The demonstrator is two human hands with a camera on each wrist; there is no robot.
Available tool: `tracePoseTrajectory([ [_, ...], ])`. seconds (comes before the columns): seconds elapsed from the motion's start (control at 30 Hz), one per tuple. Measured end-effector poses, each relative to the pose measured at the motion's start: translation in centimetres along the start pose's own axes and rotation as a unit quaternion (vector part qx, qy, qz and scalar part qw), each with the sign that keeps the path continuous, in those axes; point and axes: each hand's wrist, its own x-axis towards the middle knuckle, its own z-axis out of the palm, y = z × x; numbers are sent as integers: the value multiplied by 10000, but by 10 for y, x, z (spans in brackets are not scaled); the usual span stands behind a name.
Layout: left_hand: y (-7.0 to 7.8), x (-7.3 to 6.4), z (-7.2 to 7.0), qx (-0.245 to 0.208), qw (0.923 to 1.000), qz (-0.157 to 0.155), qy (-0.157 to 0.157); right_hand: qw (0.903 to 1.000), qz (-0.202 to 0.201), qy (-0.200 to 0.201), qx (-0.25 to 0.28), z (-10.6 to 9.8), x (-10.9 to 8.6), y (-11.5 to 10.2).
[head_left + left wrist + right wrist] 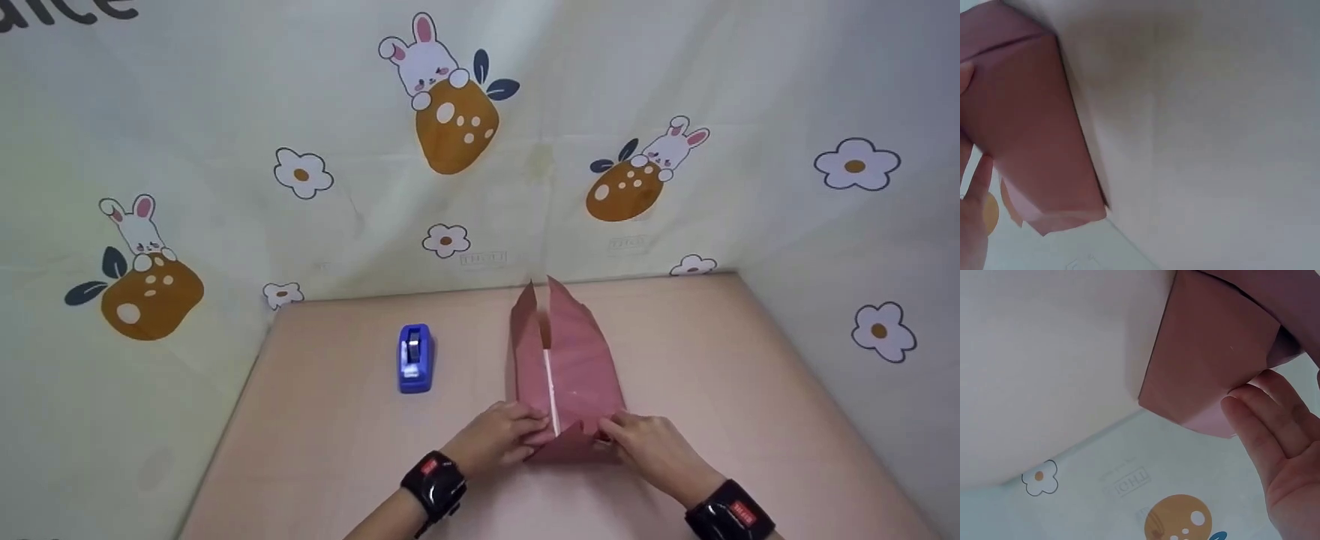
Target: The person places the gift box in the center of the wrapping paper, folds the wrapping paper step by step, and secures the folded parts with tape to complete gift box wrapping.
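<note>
A box-shaped package in dusty red wrapping paper (581, 375) lies lengthwise on the table, a white strip running along the gap between the paper's top edges. Its far end stands up in two pointed, open flaps. My left hand (499, 435) holds the near left corner, fingers on top and thumb lower at the end. At the near right corner my right hand (649, 442) pinches the folded end paper (566, 446). From the right wrist, the fingers (1261, 430) lie against the paper's side (1207, 354). The left wrist view shows fingertips at the package's side (1033, 129).
A blue tape dispenser (415, 360) stands on the table left of the package. The pinkish table (322, 420) meets a cloth backdrop (360, 195) printed with rabbits and flowers, behind and at both sides. Each wrist wears a black strapped camera.
</note>
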Motion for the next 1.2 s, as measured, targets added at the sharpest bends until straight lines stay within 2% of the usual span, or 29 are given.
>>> tracePoseTrajectory([
  [0.1,3,-1,3,-109,9996,-196,172,9999,-3,64,-115,1,2,0],
  [0.27,11,4,4,-282,9968,-714,244,9996,92,207,-191,4,5,0],
  [0.5,28,17,9,258,9917,-1085,635,9978,202,591,-231,8,9,1],
  [0.63,32,20,11,-163,9818,-1657,915,9961,728,494,64,8,11,-2],
  [0.73,32,20,14,-626,9690,-2055,1217,9923,1208,197,163,6,13,-5],
  [0.83,33,22,16,-938,9589,-2282,1398,9849,1638,-156,533,6,14,-5],
  [0.9,33,24,16,-1110,9537,-2414,1409,9758,1878,-303,1075,7,14,-2],
  [0.97,34,26,15,-1312,9472,-2596,1351,9612,2069,-419,1774,10,13,4],
  [1.1,34,29,13,-1642,9309,-3026,1221,9188,2366,-608,3100,18,11,19],
  [1.2,34,31,11,-1673,9252,-3222,1108,8936,2459,-789,3672,21,13,27],
])
